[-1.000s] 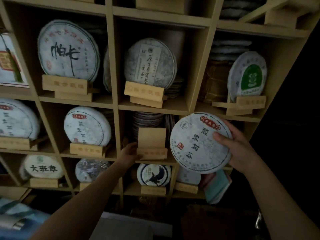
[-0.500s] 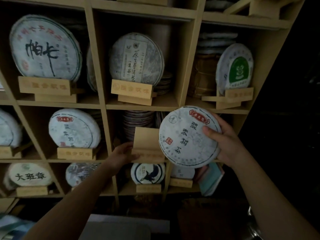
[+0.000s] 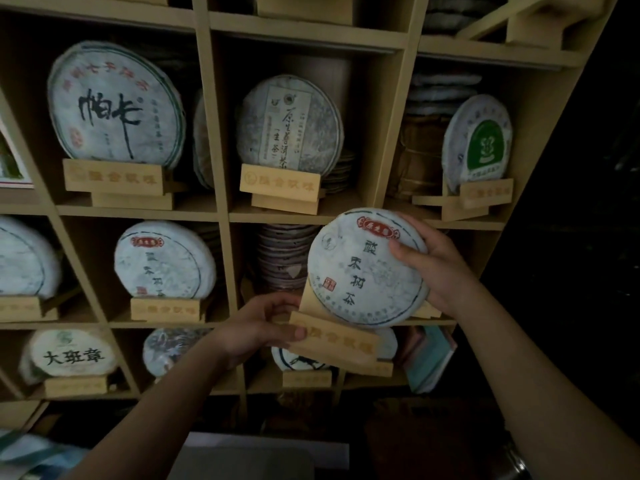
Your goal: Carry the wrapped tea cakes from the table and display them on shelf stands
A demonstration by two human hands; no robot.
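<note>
Your right hand [image 3: 438, 268] grips the wrapped tea cake [image 3: 367, 268] by its rim at about 3 o'clock on the disc, thumb laid across the printed face, fingers curled round behind. The cake stands upright, face toward you, red emblem at its 12 o'clock, tilted a touch clockwise. Your left hand [image 3: 258, 327] holds the wooden stand [image 3: 334, 341] at its left end, thumb on the front lip, fingers wrapped behind. The stand is tipped, its right end lower, and hangs in front of the shelf edge [image 3: 166, 323] rather than sitting flat in the cubby. The cake's lower edge, at 6 o'clock, meets the stand just behind the front lip, against the upright back plate; whether it is fully seated, you cannot tell.

At 9 o'clock from the cake, a matching red-emblem cake [image 3: 164, 259] sits on its own stand. At 11 o'clock, a cake with a pale label [image 3: 289, 124] rests in the cubby above. At 1 o'clock, the green-label cake [image 3: 479, 140] leans in its stand. Behind your cake a stack of flat cakes [image 3: 282, 258] fills the cubby.
</note>
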